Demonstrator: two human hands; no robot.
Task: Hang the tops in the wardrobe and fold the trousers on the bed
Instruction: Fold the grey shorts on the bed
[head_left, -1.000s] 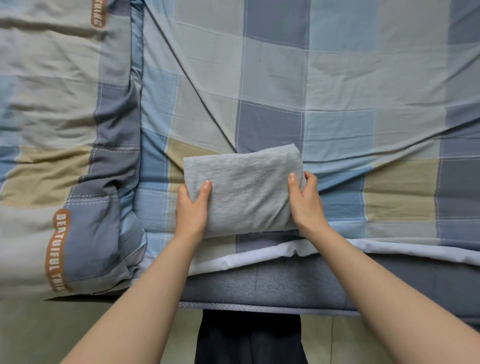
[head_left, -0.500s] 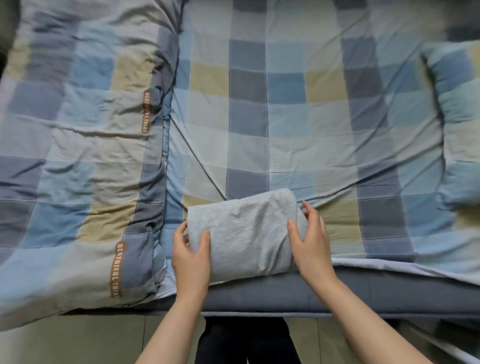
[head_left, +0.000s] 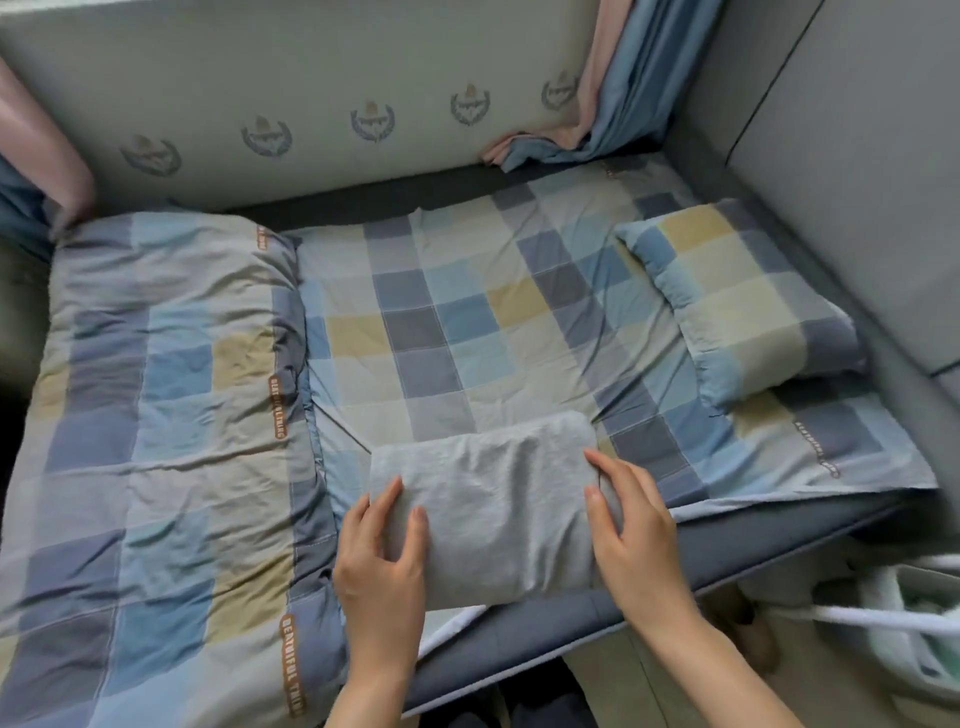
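The grey trousers lie folded into a compact rectangle near the front edge of the bed, on the checked sheet. My left hand grips the bundle's left end, thumb on top and fingers round the edge. My right hand holds the right end the same way, thumb on top. The bundle looks slightly lifted or bunched between the two hands.
A folded checked quilt covers the bed's left side. A checked pillow lies at the right by the grey headboard. Curtains hang at the back. A white bag stands on the floor at the right.
The camera has tilted up, so the whole bed, wall and pillow now show. Both hands keep hold of the folded trousers' ends, which look a little more bunched.
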